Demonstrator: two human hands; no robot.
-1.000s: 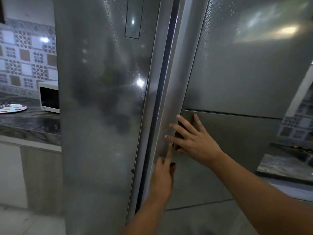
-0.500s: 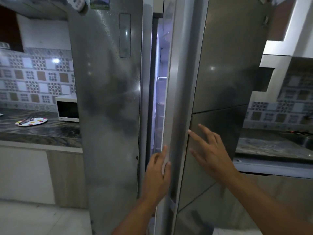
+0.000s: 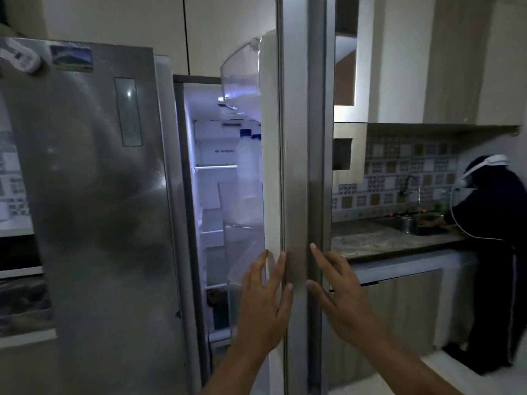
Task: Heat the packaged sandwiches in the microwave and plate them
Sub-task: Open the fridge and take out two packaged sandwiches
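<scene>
A steel side-by-side fridge fills the view. Its right door [image 3: 296, 166] stands swung out toward me, seen edge-on, and the lit interior [image 3: 216, 195] shows shelves. Clear door bins [image 3: 242, 78] hold white bottles [image 3: 248, 166]. My left hand [image 3: 263, 303] rests with straight fingers on the inner edge of that door. My right hand [image 3: 339, 292] lies with spread fingers against the door's outer edge. No packaged sandwiches are visible. The microwave [image 3: 17, 252] shows only as a sliver at the far left.
The closed left fridge door [image 3: 94, 209] carries magnets near its top. At the right, a dark stone counter [image 3: 379, 240] runs to a sink [image 3: 416, 226], where another person [image 3: 490, 252] in dark clothes stands. Wooden cupboards sit above and below.
The right fridge door has swung from nearly closed to wide open, exposing the lit interior. Both hands moved with the door's edge, and the view has turned right.
</scene>
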